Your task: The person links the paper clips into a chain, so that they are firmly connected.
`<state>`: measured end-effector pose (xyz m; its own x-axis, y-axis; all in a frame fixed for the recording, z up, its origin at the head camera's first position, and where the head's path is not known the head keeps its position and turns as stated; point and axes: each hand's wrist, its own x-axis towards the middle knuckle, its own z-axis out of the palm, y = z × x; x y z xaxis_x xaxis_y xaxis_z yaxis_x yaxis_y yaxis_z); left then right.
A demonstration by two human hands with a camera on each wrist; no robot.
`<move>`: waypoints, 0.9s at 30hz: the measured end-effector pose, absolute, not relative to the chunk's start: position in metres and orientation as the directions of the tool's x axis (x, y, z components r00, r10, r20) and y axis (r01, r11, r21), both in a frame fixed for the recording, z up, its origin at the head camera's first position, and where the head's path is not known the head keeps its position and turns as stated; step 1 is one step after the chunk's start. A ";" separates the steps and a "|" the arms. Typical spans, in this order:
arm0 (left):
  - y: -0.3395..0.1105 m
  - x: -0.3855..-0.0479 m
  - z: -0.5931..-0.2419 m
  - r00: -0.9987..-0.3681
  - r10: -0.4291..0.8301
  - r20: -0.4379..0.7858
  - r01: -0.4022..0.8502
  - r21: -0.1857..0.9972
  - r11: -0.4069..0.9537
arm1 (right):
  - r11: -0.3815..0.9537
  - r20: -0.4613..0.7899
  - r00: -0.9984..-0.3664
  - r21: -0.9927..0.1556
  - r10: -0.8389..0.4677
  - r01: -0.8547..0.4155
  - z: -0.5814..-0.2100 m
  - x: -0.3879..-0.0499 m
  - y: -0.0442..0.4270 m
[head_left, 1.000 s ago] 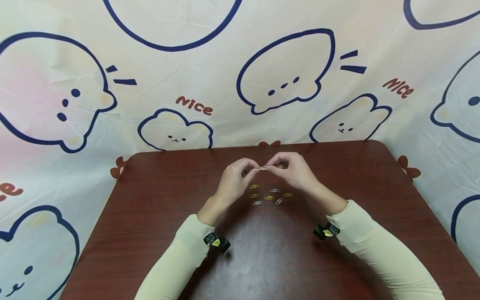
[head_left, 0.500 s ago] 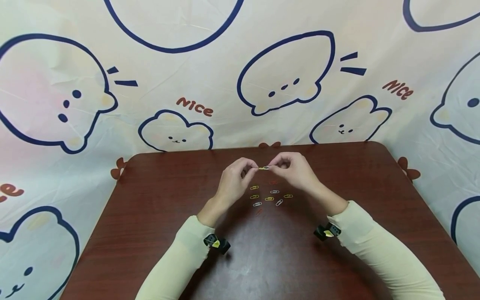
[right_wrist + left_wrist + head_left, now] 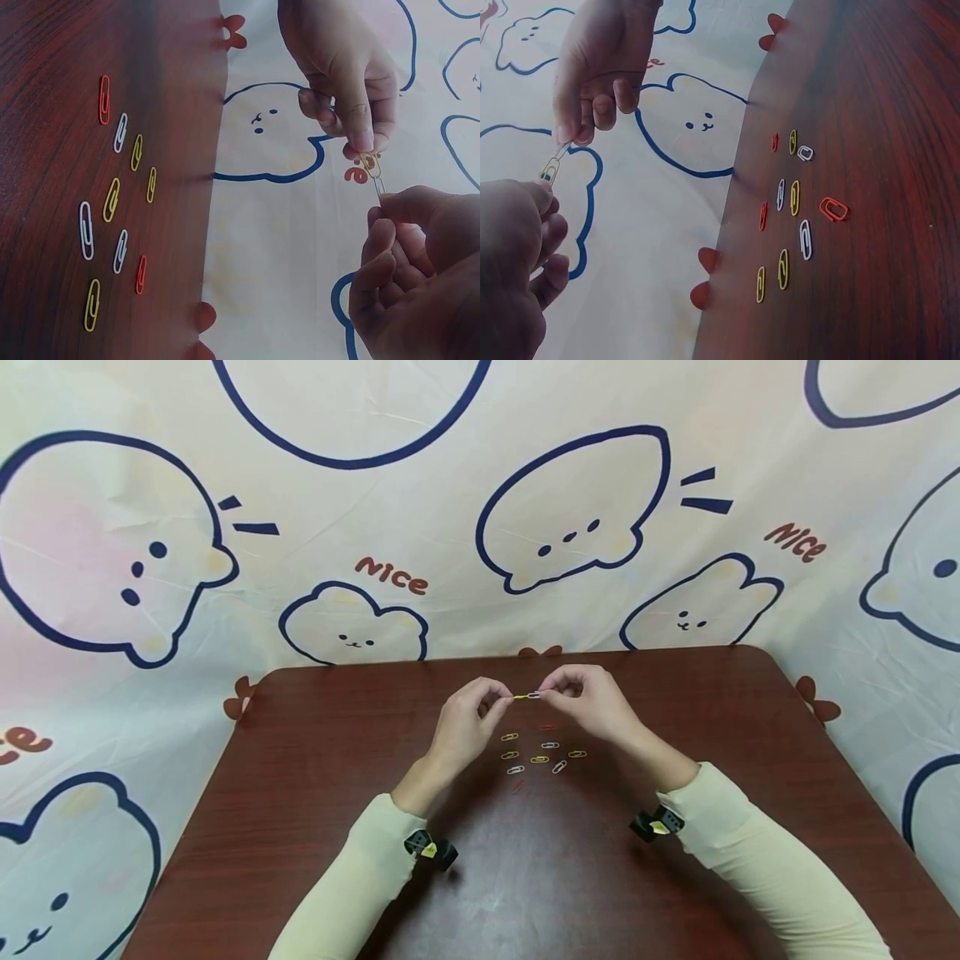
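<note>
Over the far part of the table, my left hand point(image 3: 467, 720) pinches a yellow paper clip point(image 3: 370, 162) between thumb and fingertip. Facing it, my right hand point(image 3: 591, 700) pinches a white paper clip point(image 3: 379, 184) the same way. In the right wrist view the two clips meet end to end in one line and look hooked together. Fingertips cover the outer end of each clip. Below the hands, loose paper clips lie on the table: several yellow ones point(image 3: 539, 759), several white ones point(image 3: 515, 770) and red ones point(image 3: 834, 208).
The dark red-brown wooden table point(image 3: 300, 793) ends at a far edge just beyond the hands. A pale cloth point(image 3: 450, 527) with cartoon outlines hangs behind it and along both sides. Small black cameras point(image 3: 442, 852) sit on both wrists.
My hands have drawn slightly apart, left hand to the left and right hand to the right. More of the yellow and white clips now shows between the fingertips. The loose clips stay put.
</note>
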<state>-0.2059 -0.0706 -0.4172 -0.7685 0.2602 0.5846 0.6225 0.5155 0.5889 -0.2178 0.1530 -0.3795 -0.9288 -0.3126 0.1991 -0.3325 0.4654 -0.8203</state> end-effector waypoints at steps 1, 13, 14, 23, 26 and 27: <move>-0.071 -0.206 -0.418 -0.773 0.260 0.579 0.618 0.592 0.518 | 0.465 0.203 -0.928 -0.819 -0.312 -0.336 -0.380 -0.218 0.152; -0.074 -0.207 -0.423 -0.806 0.337 0.486 0.591 0.650 0.477 | 0.449 0.227 -0.919 -0.818 -0.322 -0.359 -0.379 -0.217 0.147; -0.075 -0.208 -0.423 -0.806 0.339 0.485 0.592 0.653 0.473 | 0.451 0.228 -0.919 -0.816 -0.322 -0.361 -0.379 -0.217 0.147; -0.076 -0.209 -0.420 -0.781 0.324 0.534 0.623 0.638 0.453 | 0.463 0.245 -0.916 -0.803 -0.319 -0.376 -0.382 -0.215 0.143; -0.074 -0.208 -0.418 -0.779 0.320 0.539 0.626 0.640 0.445 | 0.457 0.255 -0.911 -0.801 -0.324 -0.387 -0.384 -0.215 0.140; -0.074 -0.208 -0.417 -0.778 0.322 0.539 0.627 0.642 0.441 | 0.454 0.260 -0.909 -0.800 -0.327 -0.392 -0.384 -0.214 0.140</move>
<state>-0.2081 -0.0741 -0.4172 -0.7784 0.3216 0.5392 0.6270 0.4414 0.6419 -0.2145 0.1397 -0.3842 -0.9087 -0.3267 0.2598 -0.3919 0.4538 -0.8003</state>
